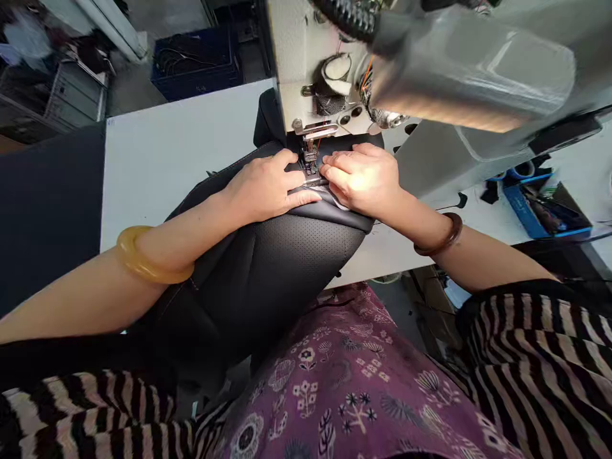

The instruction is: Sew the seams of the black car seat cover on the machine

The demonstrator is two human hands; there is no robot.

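A black leather seat cover, partly perforated, lies under the needle and presser foot of a sewing machine. My left hand holds the cover just left of the foot, its thumb along the folded edge and its fingers pressing on the leather. On the other side of the foot, my right hand has its fingers curled onto the cover's edge. A pale strip shows at the fold between both hands. Under the right hand, part of the edge is hidden.
A white table carries the machine. A grey motor housing juts out at upper right. At the far right stands a blue box with small items. Behind the table are a dark blue crate and a grey crate.
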